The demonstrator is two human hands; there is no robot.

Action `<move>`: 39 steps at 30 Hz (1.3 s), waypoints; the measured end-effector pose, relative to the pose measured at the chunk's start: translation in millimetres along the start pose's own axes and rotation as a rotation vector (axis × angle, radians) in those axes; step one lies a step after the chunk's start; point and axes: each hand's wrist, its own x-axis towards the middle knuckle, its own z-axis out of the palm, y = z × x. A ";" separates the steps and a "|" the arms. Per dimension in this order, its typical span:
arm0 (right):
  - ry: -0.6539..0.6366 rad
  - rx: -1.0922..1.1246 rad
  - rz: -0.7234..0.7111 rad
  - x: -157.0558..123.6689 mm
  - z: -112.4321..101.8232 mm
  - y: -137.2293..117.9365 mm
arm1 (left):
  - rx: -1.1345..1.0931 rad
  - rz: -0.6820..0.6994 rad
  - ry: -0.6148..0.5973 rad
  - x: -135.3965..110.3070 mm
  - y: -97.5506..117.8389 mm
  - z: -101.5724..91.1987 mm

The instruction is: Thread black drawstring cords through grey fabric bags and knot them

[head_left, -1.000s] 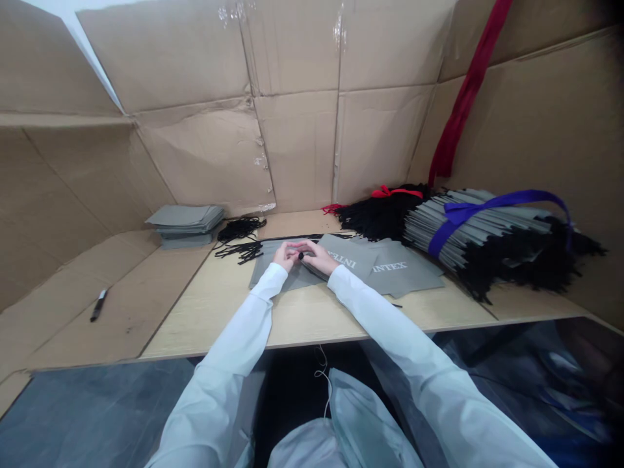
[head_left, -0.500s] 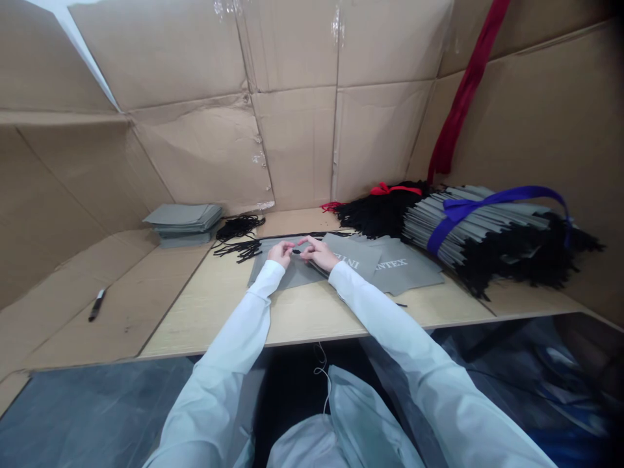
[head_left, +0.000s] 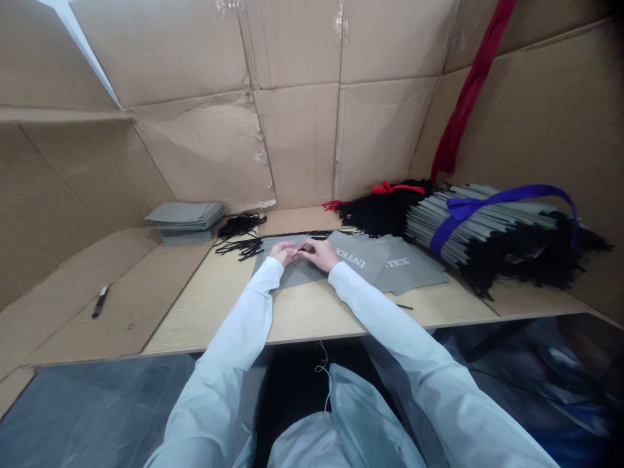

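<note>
Our left hand [head_left: 284,253] and right hand [head_left: 318,254] sit together over a gray bag [head_left: 292,272], the right pinching a black cord [head_left: 304,249]; a tied bundle [head_left: 480,227] lies beyond the bag.

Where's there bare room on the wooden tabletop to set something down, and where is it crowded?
Bare wood lies in front of the grey INTEX sheets, between the left sleeve and right sleeve. More lies left of the sheets, below the black cords. It's crowded around the left hand, right hand, and the strapped bundle at right.
</note>
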 end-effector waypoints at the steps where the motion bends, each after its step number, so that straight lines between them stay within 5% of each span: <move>1: -0.006 0.012 -0.004 0.0 -0.5 0.3 | -0.005 -0.003 0.005 0.3 0.3 0.2; 12: 0.027 0.269 0.042 4.4 -1.1 1.3 | -0.147 -0.016 0.013 3.9 1.4 -2.4; 16: 0.016 0.367 0.068 3.3 -2.3 -1.7 | 0.006 -0.080 -0.011 8.1 -5.1 3.0; 21: -0.025 0.465 0.014 1.6 -4.3 -6.4 | 0.124 0.103 -0.197 14.0 -17.2 6.4; 25: -0.031 0.471 0.001 3.0 -5.4 -5.9 | 0.069 0.202 -0.226 16.3 -17.4 3.9; 34: 0.107 0.375 0.077 2.7 -3.1 -9.9 | 0.091 0.335 0.054 5.2 -14.1 14.2; 39: 0.128 0.305 0.090 3.6 -1.0 -10.0 | 0.048 0.328 0.075 13.1 -15.3 10.0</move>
